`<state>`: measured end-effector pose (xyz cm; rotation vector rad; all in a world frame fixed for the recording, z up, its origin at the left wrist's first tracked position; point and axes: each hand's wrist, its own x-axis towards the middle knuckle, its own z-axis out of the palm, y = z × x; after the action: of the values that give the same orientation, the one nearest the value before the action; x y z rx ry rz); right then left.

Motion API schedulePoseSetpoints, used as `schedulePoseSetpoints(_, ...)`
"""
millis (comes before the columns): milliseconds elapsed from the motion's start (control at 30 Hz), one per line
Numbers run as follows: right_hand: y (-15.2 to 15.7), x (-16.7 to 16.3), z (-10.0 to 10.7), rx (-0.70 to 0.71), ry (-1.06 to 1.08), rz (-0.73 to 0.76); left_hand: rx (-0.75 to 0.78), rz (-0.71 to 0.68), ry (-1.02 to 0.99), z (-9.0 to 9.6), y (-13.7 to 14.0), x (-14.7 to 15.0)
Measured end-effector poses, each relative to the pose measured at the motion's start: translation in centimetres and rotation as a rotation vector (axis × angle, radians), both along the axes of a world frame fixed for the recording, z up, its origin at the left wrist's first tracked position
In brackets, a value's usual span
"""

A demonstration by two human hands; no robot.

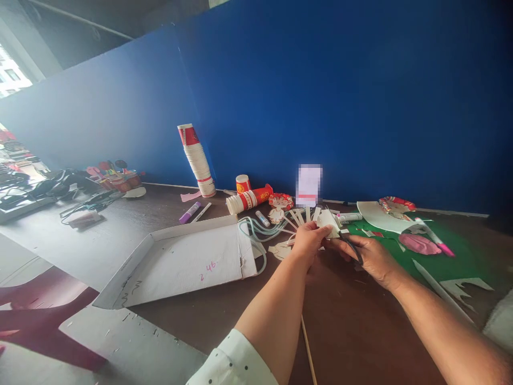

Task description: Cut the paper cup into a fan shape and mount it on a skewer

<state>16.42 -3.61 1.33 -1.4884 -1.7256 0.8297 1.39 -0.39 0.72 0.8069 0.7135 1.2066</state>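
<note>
My left hand (308, 240) is closed on a paper cup (328, 222), with its pale side facing me. Strips cut from white paper (297, 216) fan out just to the left of it; whether they belong to the cup I cannot tell. In my right hand (372, 258) is a pair of scissors (354, 248) with dark handles, its fingers wrapped round the loops. The blades are up against the cup, mostly hidden behind it and my fingers.
An open white box lid (176, 264) lies left of my arms. Behind it stand a tall cup stack (196, 160) and a toppled red stack (250, 199). To the right, a green sheet (428, 270) bears paper scraps, a pink piece (419, 244) and a marker (438, 240). A thin stick (308, 347) lies in front.
</note>
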Motion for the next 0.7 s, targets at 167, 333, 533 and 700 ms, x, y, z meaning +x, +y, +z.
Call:
schedulePoseSetpoints(167, -0.25, -0.06, -0.17, -0.037, 0.031, 0.005, 0.017, -0.008, 0.027, -0.14, 0.09, 0.01)
schedulePoseSetpoints(333, -0.53, -0.12, -0.21, -0.101, 0.16, 0.031, 0.034, 0.017, 0.055, -0.41, 0.29, 0.0)
schedulePoseSetpoints(533, -0.66, 0.0, -0.17, -0.137, 0.21, 0.069, 0.045, 0.014, 0.026, -0.59, 0.51, 0.02)
schedulePoseSetpoints(700, -0.76, -0.19, 0.11, -0.104, 0.134, 0.074, 0.03, 0.046, 0.032, -0.4, 0.5, 0.0)
